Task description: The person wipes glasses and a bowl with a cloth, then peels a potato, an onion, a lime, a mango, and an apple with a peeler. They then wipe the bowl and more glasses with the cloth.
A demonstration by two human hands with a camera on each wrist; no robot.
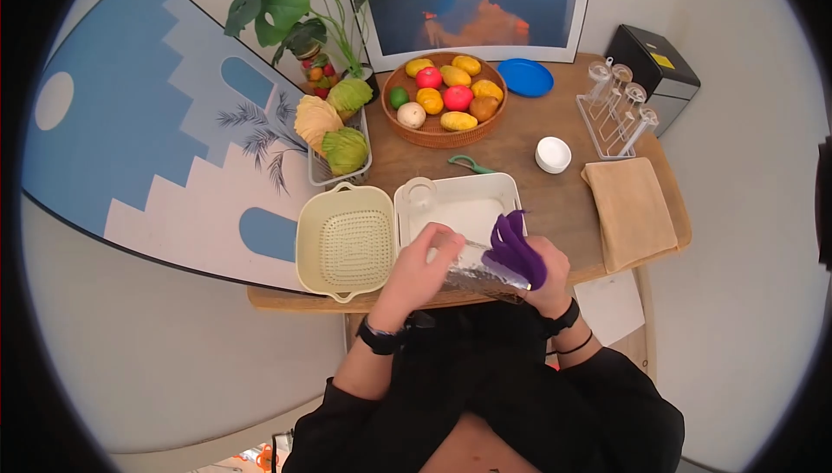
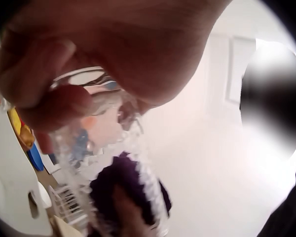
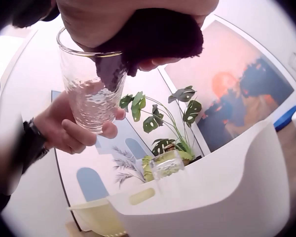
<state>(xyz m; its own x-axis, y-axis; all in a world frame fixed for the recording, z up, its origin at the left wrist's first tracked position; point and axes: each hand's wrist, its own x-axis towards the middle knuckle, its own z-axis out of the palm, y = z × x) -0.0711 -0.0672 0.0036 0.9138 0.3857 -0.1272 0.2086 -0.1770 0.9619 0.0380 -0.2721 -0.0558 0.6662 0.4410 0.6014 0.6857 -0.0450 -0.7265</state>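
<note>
My left hand [image 1: 418,272] grips a clear textured drinking glass [image 1: 468,267] near its base, tilted, with the rim toward my right hand [image 1: 555,275]. That right hand holds a purple cloth [image 1: 517,252] at the rim. In the right wrist view, part of the cloth [image 3: 158,35] reaches inside the glass [image 3: 93,101]. The left wrist view shows purple cloth [image 2: 119,185] through the glass wall. Just beyond the hands, a white basin [image 1: 459,181] has a second clear glass [image 1: 420,197] standing inside at its left corner.
Left of the basin sits a pale yellow colander [image 1: 347,248]. Behind are a wicker basket [image 1: 433,137] of fruit, a bin of cabbages [image 1: 345,151] and green-handled scissors or a peeler [image 1: 470,164]. Rightward lie a white bowl [image 1: 553,155], a glass rack [image 1: 611,126] and a tan folded cloth [image 1: 630,213].
</note>
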